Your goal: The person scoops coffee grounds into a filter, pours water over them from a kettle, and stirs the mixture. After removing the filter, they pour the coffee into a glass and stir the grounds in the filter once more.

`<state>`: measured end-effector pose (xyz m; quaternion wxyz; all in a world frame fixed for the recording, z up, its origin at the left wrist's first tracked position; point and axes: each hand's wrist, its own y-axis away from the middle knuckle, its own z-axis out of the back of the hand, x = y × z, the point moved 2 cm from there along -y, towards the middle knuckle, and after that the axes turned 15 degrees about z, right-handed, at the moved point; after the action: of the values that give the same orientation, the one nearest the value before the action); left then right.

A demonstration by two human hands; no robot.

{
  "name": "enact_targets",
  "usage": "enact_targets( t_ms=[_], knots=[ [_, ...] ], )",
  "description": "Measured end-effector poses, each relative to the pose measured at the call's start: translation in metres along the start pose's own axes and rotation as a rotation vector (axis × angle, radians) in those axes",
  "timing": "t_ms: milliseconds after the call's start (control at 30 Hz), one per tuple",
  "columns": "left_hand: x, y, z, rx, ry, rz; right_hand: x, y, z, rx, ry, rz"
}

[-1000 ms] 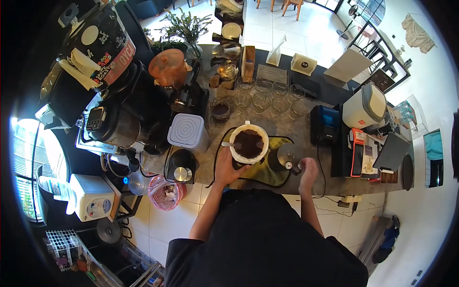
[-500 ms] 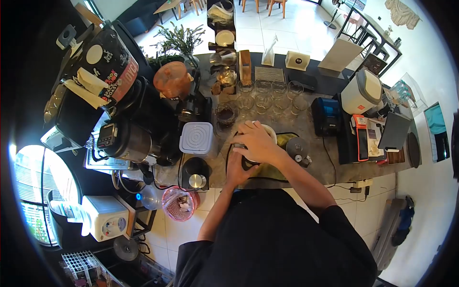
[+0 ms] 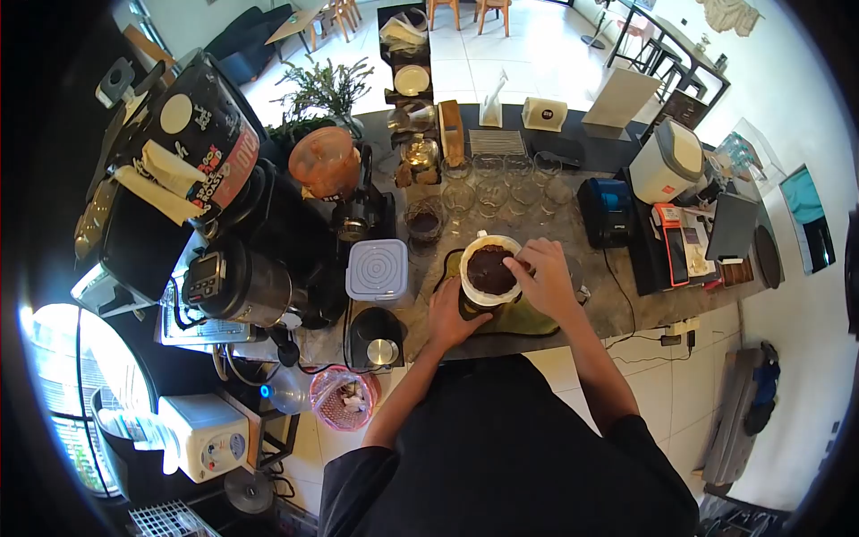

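Note:
A white dripper with a paper filter holds dark brown coffee grounds. My left hand is wrapped round the dark vessel just below it, on the near left side. At the dripper's right rim, my right hand is closed, thumb and fingers pinched together; anything between them is too small to make out. Beneath lies a green mat with a dark edge. A square lidded container stands to the left, with a glass of dark contents behind.
Several clear glasses stand beyond the dripper. A black grinder and an orange-topped hopper are at the left. A blue-black printer and a white bin stand at the right. The counter ends near my body.
My right hand has moved from over the dripper to its right rim, uncovering the coffee grounds. My left hand stays beside the vessel. The camera view has shifted slightly.

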<state>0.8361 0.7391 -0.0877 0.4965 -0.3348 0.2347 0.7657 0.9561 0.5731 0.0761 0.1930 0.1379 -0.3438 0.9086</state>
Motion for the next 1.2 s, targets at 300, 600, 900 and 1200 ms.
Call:
enact_targets(
  t_ms=[300,600,900,1200],
  knots=[
    [-0.007,-0.008,0.001,-0.062,-0.184,0.052,0.012,0.001,0.001,-0.067,0.084,0.079],
    [-0.007,-0.009,0.005,-0.031,-0.144,0.028,0.022,0.001,0.006,-0.090,0.056,0.044],
    [-0.010,-0.009,0.011,-0.024,-0.131,0.028,0.023,0.001,0.007,-0.057,0.171,0.112],
    [-0.031,-0.004,0.039,0.031,0.161,0.032,0.019,-0.003,0.005,-0.069,0.105,0.096]
  ],
)
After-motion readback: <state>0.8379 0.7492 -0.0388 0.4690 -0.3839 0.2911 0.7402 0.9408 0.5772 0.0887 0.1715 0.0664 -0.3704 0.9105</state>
